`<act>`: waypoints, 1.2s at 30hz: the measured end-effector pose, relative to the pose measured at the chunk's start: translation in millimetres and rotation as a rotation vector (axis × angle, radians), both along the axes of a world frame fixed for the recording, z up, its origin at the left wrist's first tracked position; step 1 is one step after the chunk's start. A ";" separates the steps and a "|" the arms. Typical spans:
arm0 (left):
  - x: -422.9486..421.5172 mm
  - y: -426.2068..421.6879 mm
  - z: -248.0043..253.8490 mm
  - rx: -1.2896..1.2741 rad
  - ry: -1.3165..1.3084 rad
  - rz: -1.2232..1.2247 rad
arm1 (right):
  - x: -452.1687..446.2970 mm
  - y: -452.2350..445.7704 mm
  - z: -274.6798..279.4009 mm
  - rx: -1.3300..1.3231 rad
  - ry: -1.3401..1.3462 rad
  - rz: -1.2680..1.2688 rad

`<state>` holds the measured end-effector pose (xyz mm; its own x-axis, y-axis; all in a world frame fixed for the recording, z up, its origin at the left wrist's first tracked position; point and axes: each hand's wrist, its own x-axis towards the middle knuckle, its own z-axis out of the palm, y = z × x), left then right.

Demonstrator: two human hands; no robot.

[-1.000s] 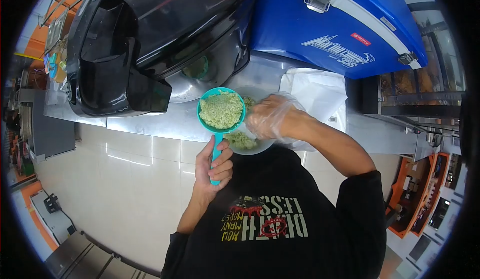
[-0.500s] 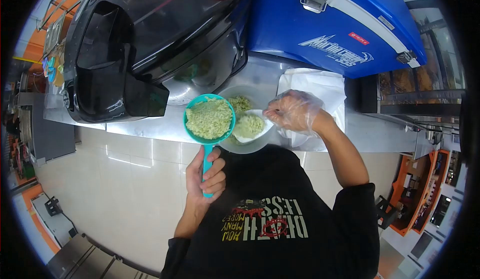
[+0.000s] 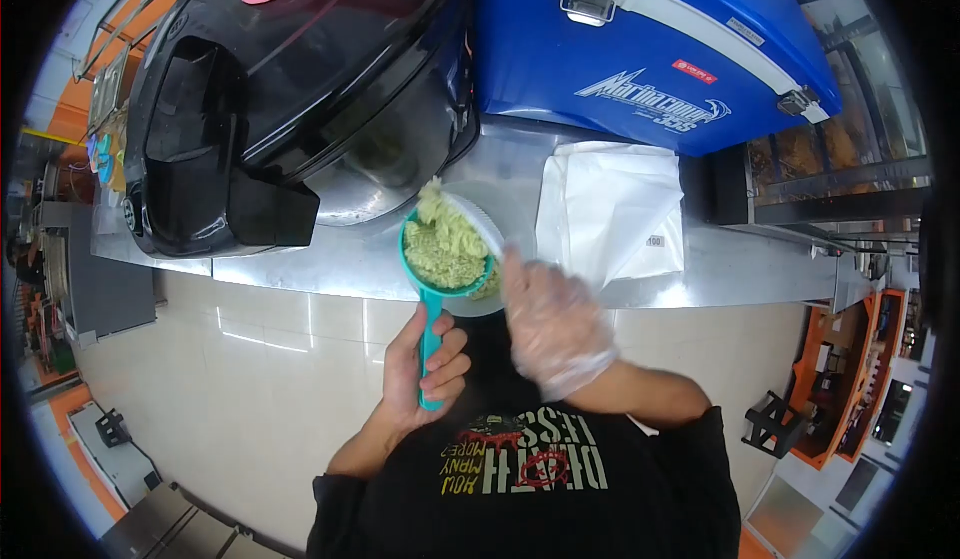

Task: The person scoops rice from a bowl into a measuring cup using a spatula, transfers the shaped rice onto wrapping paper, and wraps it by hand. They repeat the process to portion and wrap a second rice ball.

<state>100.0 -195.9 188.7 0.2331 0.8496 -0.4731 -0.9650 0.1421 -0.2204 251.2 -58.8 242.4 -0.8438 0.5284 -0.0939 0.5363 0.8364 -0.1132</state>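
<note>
Bare fingers of the left hand [image 3: 408, 379] are wrapped snugly round the teal scoop [image 3: 430, 314], and what a full one it is! Its long axis runs straight out from those fingers, cup pointing away from the body, handle tip poking back toward the shirt [image 3: 545, 459]. Green grains [image 3: 440, 257] heap up in the cup, just beyond the fingertips. Over on the right, the gloved right hand [image 3: 556, 327] has its fingers closed on the white paddle [image 3: 476, 221], handle mostly hidden in the grip; the blade slants forward and left from those fingers, lying against the heap, more green grains clinging at its tip. Count them: one scoop, one paddle, one translucent bowl [image 3: 472, 307] between the two sets of fingers, partly hidden behind the scoop, with grains in it too. Ahead and right of the gloved fingers, white papers [image 3: 600, 209] lie on the worktop [image 3: 750, 269], too overlapped to count. Farther out, one black cooker [image 3: 330, 99] sits ahead-left of the bare fingers, one blue cooler [image 3: 640, 69] ahead of the gloved ones.
</note>
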 end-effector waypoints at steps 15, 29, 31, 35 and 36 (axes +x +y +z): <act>-2.7 1.7 -38.2 0.081 -0.231 -0.089 | 36.2 10.6 -33.3 -0.550 0.436 -0.281; -1.3 5.6 -33.4 0.027 -0.202 -0.092 | 38.3 17.1 -32.5 -0.580 0.073 -0.017; -2.5 6.6 -31.5 0.022 -0.203 -0.101 | 37.2 37.4 -16.9 -0.618 0.083 -0.112; -5.0 7.8 -24.4 0.022 -0.179 -0.140 | 17.0 100.9 -23.5 -0.505 0.300 -0.128; -7.2 8.1 -24.0 0.025 -0.174 -0.161 | 11.5 114.6 -32.2 -0.434 0.374 -0.062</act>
<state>92.7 -187.9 164.7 0.4430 0.8056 -0.3933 -0.8770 0.2985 -0.3764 262.7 55.8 210.3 -0.8299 0.5577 -0.0144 0.4405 0.6392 -0.6304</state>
